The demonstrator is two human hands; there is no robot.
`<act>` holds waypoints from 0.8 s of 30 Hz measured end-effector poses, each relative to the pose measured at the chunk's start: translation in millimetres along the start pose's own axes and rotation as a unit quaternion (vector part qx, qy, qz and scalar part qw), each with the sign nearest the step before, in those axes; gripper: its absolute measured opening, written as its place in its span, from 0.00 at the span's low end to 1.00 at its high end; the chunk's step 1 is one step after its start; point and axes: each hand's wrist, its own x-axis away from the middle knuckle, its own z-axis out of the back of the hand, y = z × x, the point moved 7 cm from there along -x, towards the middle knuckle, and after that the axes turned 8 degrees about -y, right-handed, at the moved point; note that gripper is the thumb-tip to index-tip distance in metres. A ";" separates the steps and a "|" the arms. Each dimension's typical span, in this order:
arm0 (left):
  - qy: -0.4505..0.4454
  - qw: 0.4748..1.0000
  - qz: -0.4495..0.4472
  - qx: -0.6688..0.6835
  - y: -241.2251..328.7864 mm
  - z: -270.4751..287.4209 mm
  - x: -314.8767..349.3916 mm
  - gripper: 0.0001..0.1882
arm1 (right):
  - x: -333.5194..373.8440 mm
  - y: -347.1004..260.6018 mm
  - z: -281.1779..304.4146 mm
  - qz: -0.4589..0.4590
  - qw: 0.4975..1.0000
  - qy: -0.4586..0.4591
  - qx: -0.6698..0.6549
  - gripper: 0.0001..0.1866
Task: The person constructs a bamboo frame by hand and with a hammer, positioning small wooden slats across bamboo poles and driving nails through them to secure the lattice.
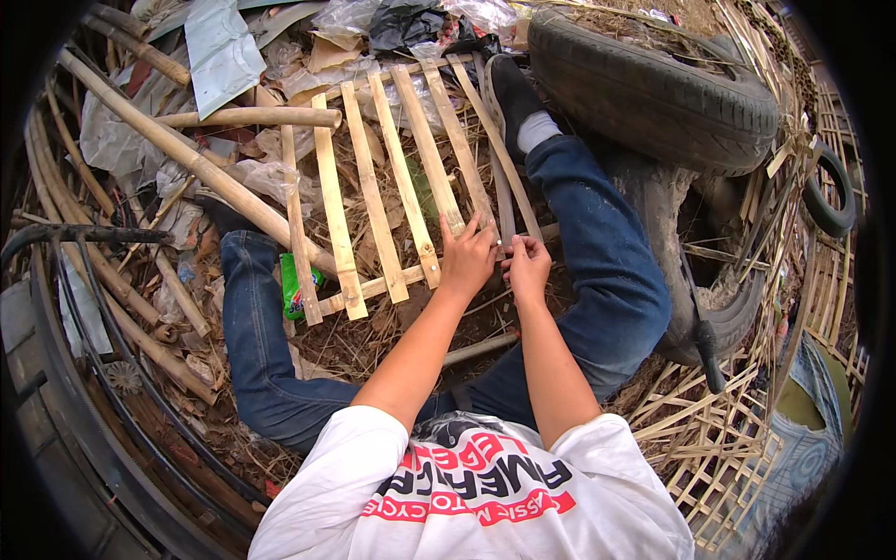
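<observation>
A bamboo slat frame (371, 177), several pale strips fixed across thin rails, lies between my legs. My left hand (469, 259) is on its near right part, fingers curled over the end of a bamboo slat (476, 191) and gripping it. Just to the right, my right hand (528, 271) is closed in a pinch by the lower rail. A tiny pale spot shows between the two hands; what the right fingers hold is too small to make out. Another slat (509, 168) runs down to the right fingertips.
A worn tyre (653, 93) lies at the far right, beside my shoe. Bamboo poles (187, 154) and plastic litter crowd the left, with a green packet (301, 285) by the frame. A dark-handled tool (709, 355) and woven bamboo lattice (719, 448) are at the right.
</observation>
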 end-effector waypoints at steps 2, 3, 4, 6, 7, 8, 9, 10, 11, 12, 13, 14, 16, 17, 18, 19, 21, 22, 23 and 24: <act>-0.014 1.000 0.004 0.007 2.6 -0.3 -1.4 0.20 | 8.6 -2.4 7.1 0.022 1.000 0.000 -0.013 0.10; -0.015 1.000 0.003 0.005 2.2 -0.2 -1.4 0.20 | 16.5 -4.8 10.3 0.044 0.999 0.000 -0.026 0.10; -0.009 1.000 0.000 0.002 1.8 -0.5 -0.7 0.20 | 26.9 -2.3 13.5 0.043 0.999 0.001 -0.027 0.10; -0.008 1.000 -0.003 -0.003 -0.3 -1.9 0.9 0.20 | 53.3 -3.7 -2.2 0.082 0.962 -0.127 0.226 0.10; -0.010 1.000 -0.003 -0.006 -3.3 -1.2 2.4 0.20 | 71.8 -5.9 -15.3 0.049 0.923 -0.207 0.321 0.09; -0.012 1.000 -0.002 -0.009 -6.9 -0.1 5.0 0.20 | 90.8 -3.3 -28.0 0.016 0.867 -0.284 0.409 0.09; -0.016 1.000 -0.006 -0.007 -4.1 -0.8 3.7 0.20 | 103.5 9.8 -35.2 0.033 0.785 -0.363 0.501 0.09; -0.018 1.000 -0.006 -0.005 -2.1 -1.3 1.4 0.20 | 115.5 28.8 -39.8 0.050 0.686 -0.433 0.582 0.09; -0.020 1.000 -0.006 -0.005 0.0 -1.8 0.0 0.20 | 120.2 48.3 -39.5 0.048 0.689 -0.430 0.581 0.09; -0.023 1.000 -0.013 -0.004 3.4 -3.7 -1.5 0.20 | 127.5 71.0 -45.0 0.108 0.632 -0.432 0.634 0.10; -0.018 1.000 -0.013 -0.004 2.1 -2.5 -1.5 0.20 | 134.9 86.7 -55.2 0.171 0.568 -0.433 0.679 0.12; -0.013 1.000 -0.014 -0.004 1.1 -1.7 -2.0 0.20 | 136.6 92.4 -62.1 0.172 0.572 -0.430 0.677 0.12; -0.009 1.000 -0.019 -0.004 1.6 -2.1 -2.5 0.20 | 147.7 108.0 -74.5 0.217 0.467 -0.480 0.710 0.12; -0.005 1.000 -0.020 -0.003 2.3 -2.3 -2.5 0.20 | 148.8 116.2 -75.9 0.231 0.440 -0.494 0.714 0.11; -0.006 1.000 -0.025 -0.003 4.2 -1.6 -2.8 0.20 | 146.3 118.7 -76.3 0.230 0.444 -0.490 0.714 0.11; -0.017 1.000 -0.016 0.004 4.8 -2.7 -3.4 0.20 | 146.1 123.3 -76.0 0.229 0.430 -0.504 0.713 0.10; -0.026 1.000 -0.009 0.013 2.5 -3.4 -3.8 0.19 | 145.0 119.8 -77.5 0.231 0.417 -0.516 0.712 0.10; -0.028 1.000 -0.011 0.007 -0.1 -1.1 -2.5 0.19 | 146.2 104.7 -80.9 0.205 0.443 -0.528 0.695 0.10; -0.027 1.000 -0.013 0.000 -2.1 1.1 -1.6 0.19 | 148.9 90.6 -83.5 0.179 0.468 -0.540 0.677 0.10; -0.024 1.000 -0.015 -0.002 -1.5 2.0 -2.3 0.20 | 153.1 76.9 -84.4 0.180 0.469 -0.539 0.677 0.10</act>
